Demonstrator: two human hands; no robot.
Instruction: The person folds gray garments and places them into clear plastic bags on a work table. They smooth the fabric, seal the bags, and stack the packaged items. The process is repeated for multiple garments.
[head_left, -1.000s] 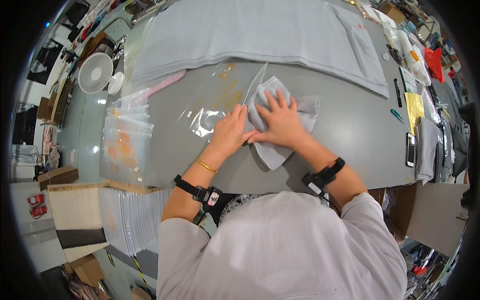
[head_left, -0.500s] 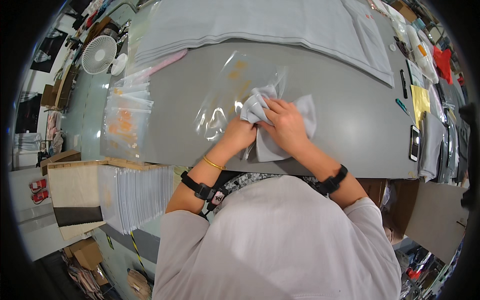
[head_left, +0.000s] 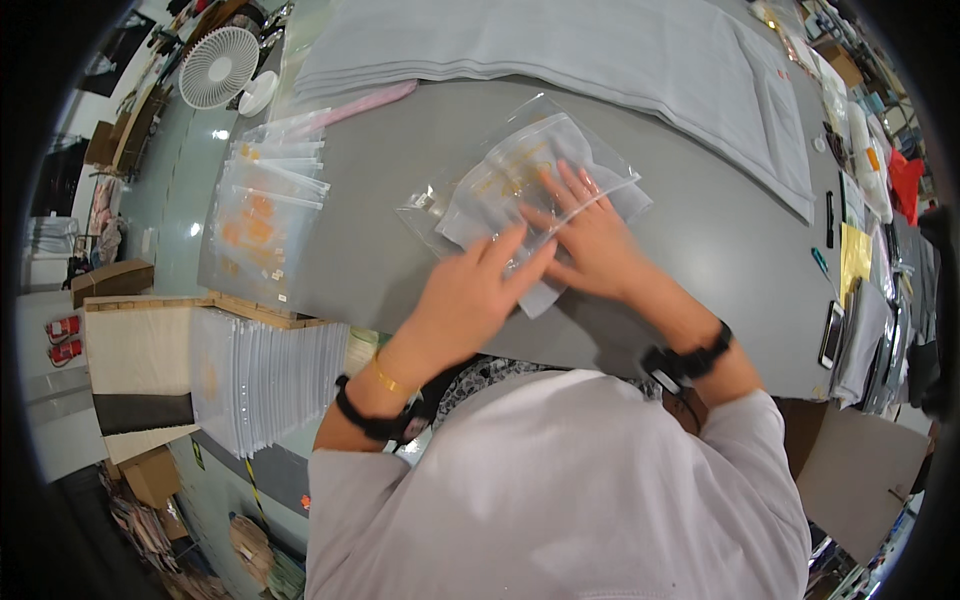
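A folded light grey cloth point(head_left: 630, 196) lies mostly inside a clear plastic bag point(head_left: 500, 180) with orange print. Part of the cloth sticks out beyond the bag's opening on the right and near side. My right hand point(head_left: 595, 240) rests on the bag's opening edge with its fingers spread. My left hand point(head_left: 465, 300) is over the bag's near edge, fingers apart and slightly blurred. Neither hand is wrapped around anything.
Large grey fabric layers point(head_left: 560, 50) cover the table's far side. Several printed plastic bags point(head_left: 260, 215) are stacked at left, near a white fan point(head_left: 220, 68). A box of upright bags point(head_left: 265, 380) stands below. A phone point(head_left: 831, 335) and pen point(head_left: 829, 219) lie at right.
The cloth, bunched in my hands before, now lies flat mostly inside the bag. My hands have loosened from it and spread over the bag. The view has shifted slightly.
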